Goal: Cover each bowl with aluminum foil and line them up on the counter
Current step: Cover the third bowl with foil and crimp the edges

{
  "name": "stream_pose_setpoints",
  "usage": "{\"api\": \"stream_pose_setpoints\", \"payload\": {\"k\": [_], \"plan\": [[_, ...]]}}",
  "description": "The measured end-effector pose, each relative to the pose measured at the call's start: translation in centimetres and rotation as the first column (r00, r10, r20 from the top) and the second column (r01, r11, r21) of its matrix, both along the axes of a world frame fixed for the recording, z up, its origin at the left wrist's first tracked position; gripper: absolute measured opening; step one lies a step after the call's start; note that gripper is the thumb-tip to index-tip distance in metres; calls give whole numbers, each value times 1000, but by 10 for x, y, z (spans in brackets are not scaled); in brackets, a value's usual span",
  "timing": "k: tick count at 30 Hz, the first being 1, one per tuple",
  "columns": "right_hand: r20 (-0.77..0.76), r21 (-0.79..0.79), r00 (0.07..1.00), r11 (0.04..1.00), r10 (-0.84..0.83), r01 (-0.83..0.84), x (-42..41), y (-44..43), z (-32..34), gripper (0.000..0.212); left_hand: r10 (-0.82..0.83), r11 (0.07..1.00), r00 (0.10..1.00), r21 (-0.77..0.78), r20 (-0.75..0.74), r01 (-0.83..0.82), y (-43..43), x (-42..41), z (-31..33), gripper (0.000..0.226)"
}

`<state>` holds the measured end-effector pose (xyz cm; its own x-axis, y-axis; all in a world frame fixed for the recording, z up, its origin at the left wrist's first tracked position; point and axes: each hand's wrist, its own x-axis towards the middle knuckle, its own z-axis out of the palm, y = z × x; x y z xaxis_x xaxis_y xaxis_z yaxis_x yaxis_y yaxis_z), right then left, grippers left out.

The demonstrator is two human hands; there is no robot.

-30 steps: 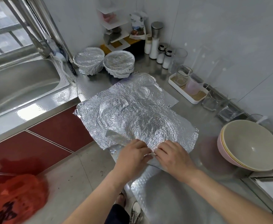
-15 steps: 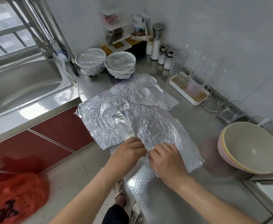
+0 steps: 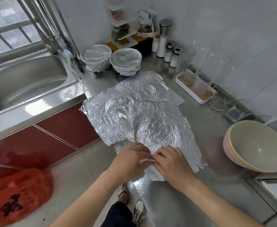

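Observation:
Crinkled aluminum foil sheets (image 3: 134, 115) lie overlapped on the steel counter (image 3: 175, 202). My left hand (image 3: 129, 161) and my right hand (image 3: 170, 163) meet at the near edge of the top sheet, fingertips pinching the foil there. Two foil-covered bowls (image 3: 96, 57) (image 3: 126, 60) stand side by side at the back near the sink. A stack of uncovered bowls (image 3: 255, 145), grey inside and pink outside, leans at the right end of the counter.
A steel sink (image 3: 23, 86) with its faucet is on the left. Seasoning jars (image 3: 170, 53), glasses and a white tray (image 3: 195, 90) line the back wall. A red plastic bag (image 3: 16, 194) lies on the floor below red cabinet doors.
Both hands have worked the near edge of the top foil sheet, and that sheet has slid a little to the right and toward me. The bowls have not moved.

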<state>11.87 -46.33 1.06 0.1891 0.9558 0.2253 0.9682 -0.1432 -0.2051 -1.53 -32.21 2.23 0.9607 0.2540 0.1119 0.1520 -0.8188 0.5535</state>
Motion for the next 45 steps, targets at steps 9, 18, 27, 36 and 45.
{"api": "stream_pose_setpoints", "payload": {"k": [9, 18, 27, 36, 45], "plan": [[79, 60, 996, 998, -31, 26, -6, 1, -10, 20, -1, 976, 994, 216, 111, -24, -6, 7, -19, 27], [-54, 20, 993, 994, -108, 109, -29, 8, -6, 12, -100, 961, 985, 270, 138, 60, 5, -6, -20, 16], [-321, 5, 946, 999, -34, 37, -10, -3, 0, 24, -18, 995, 996, 99, 86, 9, -8, -9, -3, 21], [19, 13, 1000, 1000, 0, -1, -13, -8, -3, 20, -89, 980, 990, 186, 109, 68, -7, -5, -14, 22], [51, 111, 998, 994, -27, 22, -24, -1, -13, 26, -81, 975, 980, 220, 182, 40, -7, -7, -23, 12]]}}
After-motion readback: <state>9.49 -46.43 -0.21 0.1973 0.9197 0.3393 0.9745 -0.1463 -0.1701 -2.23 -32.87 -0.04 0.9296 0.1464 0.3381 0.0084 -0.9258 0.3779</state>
